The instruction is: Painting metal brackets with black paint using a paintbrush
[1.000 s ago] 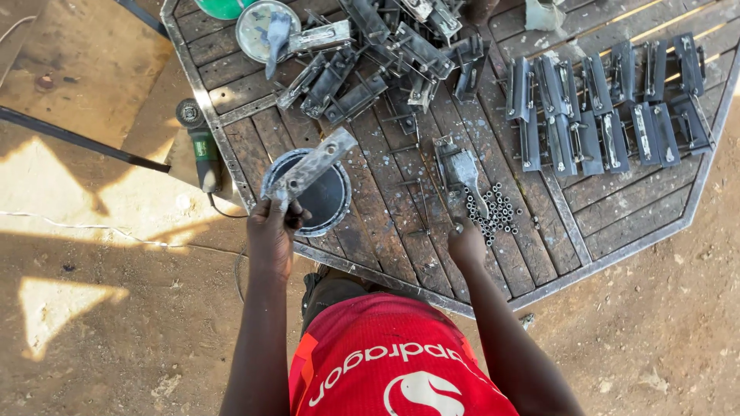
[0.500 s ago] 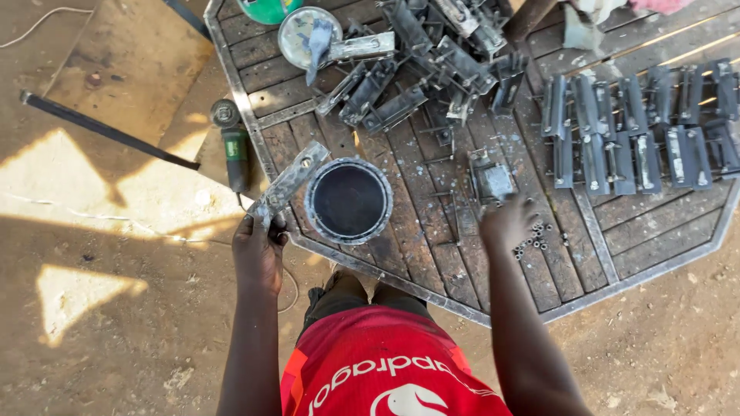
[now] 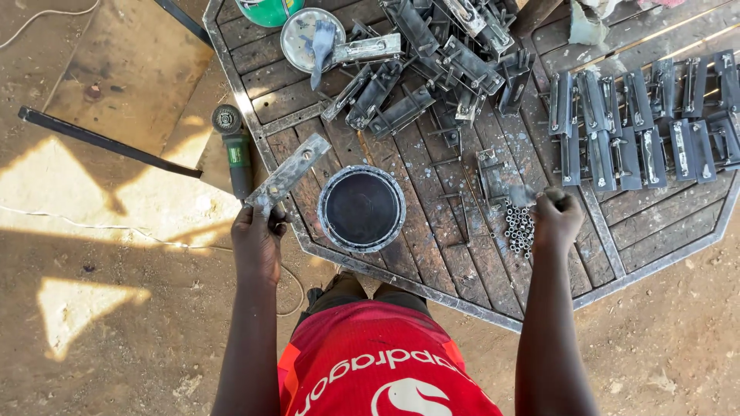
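The flat metal plate (image 3: 289, 173) is in the left hand (image 3: 258, 239), gripped at its near, lower end with the fingers curled tight around it. Its long axis runs diagonally, up and to the right from the hand, so the free end with its small holes hangs over the left edge of the worktop (image 3: 432, 296). Just right of the plate, and close to the left hand, a round black tin (image 3: 361, 209) sits open on the slats; the plate's far end lies above and to the left of its rim, apart from it. The right hand (image 3: 556, 218) is well across the worktop, closed into a fist over a heap of small metal nuts (image 3: 519, 229); whether it holds any of them I cannot tell. So the plate lies wholly on the left side, with the tin between the two hands and nearer the left one. Further out, a green angle grinder (image 3: 235, 146) lies on the ground by the worktop's left edge, and rows of dark metal brackets (image 3: 640, 119) fill the far right.
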